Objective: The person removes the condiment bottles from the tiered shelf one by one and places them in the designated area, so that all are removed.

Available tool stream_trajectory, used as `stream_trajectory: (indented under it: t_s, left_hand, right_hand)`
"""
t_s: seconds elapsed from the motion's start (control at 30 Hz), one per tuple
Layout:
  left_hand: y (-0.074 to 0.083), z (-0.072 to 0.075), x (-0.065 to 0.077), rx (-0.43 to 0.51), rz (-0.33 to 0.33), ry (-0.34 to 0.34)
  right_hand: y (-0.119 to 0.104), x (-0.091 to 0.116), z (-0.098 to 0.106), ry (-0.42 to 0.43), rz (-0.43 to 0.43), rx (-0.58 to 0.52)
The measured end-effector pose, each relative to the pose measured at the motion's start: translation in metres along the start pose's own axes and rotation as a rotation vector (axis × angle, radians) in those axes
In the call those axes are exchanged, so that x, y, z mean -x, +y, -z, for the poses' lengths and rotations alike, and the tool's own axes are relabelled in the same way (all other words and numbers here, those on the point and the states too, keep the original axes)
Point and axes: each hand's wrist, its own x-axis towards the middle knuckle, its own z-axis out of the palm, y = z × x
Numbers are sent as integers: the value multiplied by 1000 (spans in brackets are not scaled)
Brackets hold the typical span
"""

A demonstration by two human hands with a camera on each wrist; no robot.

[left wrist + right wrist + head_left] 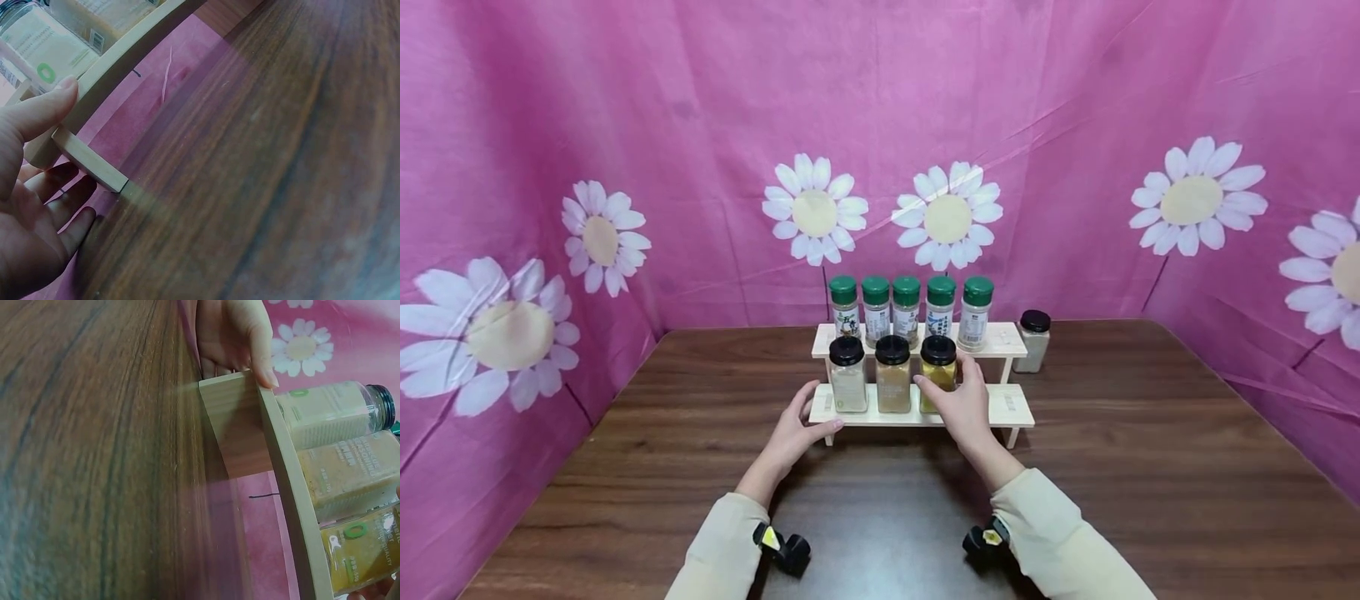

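Observation:
A two-tier light wooden spice rack [1011,406] stands on the table. At the left end of its lower shelf is my left hand [792,432]; in the left wrist view the thumb [59,100] presses the shelf's front edge while the other fingers reach behind the leg. My right hand [967,408] grips a square spice jar of yellow powder [938,377] with a black lid, at the right of the lower shelf's row. Left of it stand a jar of tan powder [893,392] and a jar of pale powder [849,392], also black-lidded.
Several green-capped spice bottles [906,312] line the upper shelf. Another black-lidded jar [1033,342] stands on the brown wooden table [1120,467], right of the rack. A pink curtain with daisies [880,100] hangs behind the table and along its sides.

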Motion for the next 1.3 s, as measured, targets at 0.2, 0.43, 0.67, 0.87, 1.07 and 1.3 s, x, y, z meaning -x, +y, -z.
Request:
stream_trajectory:
  t_s: [0.2, 0.43, 0.67, 0.87, 1.07, 1.3]
  left_hand:
    - [2, 1, -2, -10, 11, 3]
    - [3, -1, -4, 4, 2, -7]
    - [1, 0, -5, 1, 6, -7]
    - [0, 2, -2, -15, 17, -7]
    - [5, 2, -1, -27, 42, -16]
    - [6, 2, 4, -43, 67, -33]
  right_hand:
    - [-3, -2, 0, -4, -7, -31]
    - [-4, -3, 6, -6, -22, -83]
    - [-10, 3, 16, -56, -30, -91]
    - [-17, 7, 29, -85, -28, -83]
    - [-21, 6, 51, -91, 11, -38]
    - [-19, 9, 78, -108, 26, 8]
